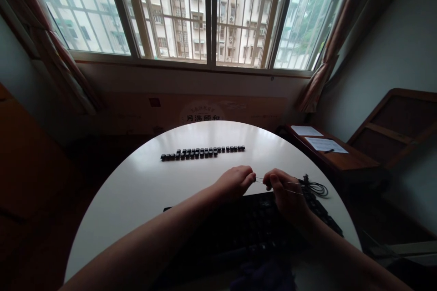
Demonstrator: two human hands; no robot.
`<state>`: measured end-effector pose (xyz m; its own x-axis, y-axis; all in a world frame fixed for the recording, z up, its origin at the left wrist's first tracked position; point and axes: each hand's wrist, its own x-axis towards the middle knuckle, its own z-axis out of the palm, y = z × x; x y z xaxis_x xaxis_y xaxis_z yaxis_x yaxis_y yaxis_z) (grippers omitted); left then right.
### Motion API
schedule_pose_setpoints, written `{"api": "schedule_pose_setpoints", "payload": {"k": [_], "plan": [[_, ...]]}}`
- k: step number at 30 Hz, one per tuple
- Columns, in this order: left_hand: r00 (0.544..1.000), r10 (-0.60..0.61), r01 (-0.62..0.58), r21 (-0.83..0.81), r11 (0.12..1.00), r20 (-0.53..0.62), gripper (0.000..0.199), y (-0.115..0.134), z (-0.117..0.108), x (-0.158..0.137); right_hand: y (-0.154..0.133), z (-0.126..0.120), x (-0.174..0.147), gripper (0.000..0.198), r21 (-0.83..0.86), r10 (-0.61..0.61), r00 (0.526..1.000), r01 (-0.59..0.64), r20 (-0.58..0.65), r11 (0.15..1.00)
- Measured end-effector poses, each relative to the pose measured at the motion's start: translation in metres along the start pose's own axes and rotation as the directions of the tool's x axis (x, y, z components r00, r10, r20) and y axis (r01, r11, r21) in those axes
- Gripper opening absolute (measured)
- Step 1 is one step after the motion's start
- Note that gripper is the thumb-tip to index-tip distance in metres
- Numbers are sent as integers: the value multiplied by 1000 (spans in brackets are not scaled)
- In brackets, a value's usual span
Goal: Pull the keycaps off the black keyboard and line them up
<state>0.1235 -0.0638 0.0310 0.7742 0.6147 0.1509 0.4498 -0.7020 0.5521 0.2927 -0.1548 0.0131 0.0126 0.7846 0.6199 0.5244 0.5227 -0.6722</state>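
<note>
My right hand (283, 193) is closed around a thin wire keycap puller (259, 182), whose wires stick out on both sides of the fist. At the puller's left end, the fingers of my left hand (236, 179) pinch a small dark keycap (254, 179), mostly covered by the fingertips. Both hands are above the far edge of a black keyboard (252, 223), which my forearms partly hide. Beyond them, loose black keycaps (201, 151) stand in two rows on the white round table (136, 191).
A coiled black cable (316, 187) lies at the keyboard's far right corner. Something purple (266, 276) shows dimly at the near edge. To the right, papers (326, 144) and a pen (329, 151) lie on a wooden surface (362, 160). Barred windows are ahead.
</note>
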Motion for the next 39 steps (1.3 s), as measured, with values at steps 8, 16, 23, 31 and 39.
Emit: {"api": "schedule_pose_setpoints", "payload": {"k": [8, 16, 23, 31, 39], "plan": [[1000, -23, 22, -42, 999, -12, 34, 12, -2, -6, -7, 1, 2, 39, -36, -24, 977, 17, -210, 999], [992, -55, 46, -79, 996, -114, 35, 5, -1, -4, -1, 2, 3, 37, 24, -31, 946, 41, -321, 999], [995, -28, 19, -93, 995, -97, 34, -4, 2, 0, 10, -1, 9, 25, -120, 73, 995, -81, -72, 989], [994, -31, 12, -187, 982, -100, 39, -5, 4, 0, 9, 3, 18, 23, -166, 21, 993, -1, 120, 986], [990, -137, 130, 210, 969, 17, 51, -5, -29, -4, 21, 8, 39, 22, -289, 107, 947, -16, 302, 957]]}}
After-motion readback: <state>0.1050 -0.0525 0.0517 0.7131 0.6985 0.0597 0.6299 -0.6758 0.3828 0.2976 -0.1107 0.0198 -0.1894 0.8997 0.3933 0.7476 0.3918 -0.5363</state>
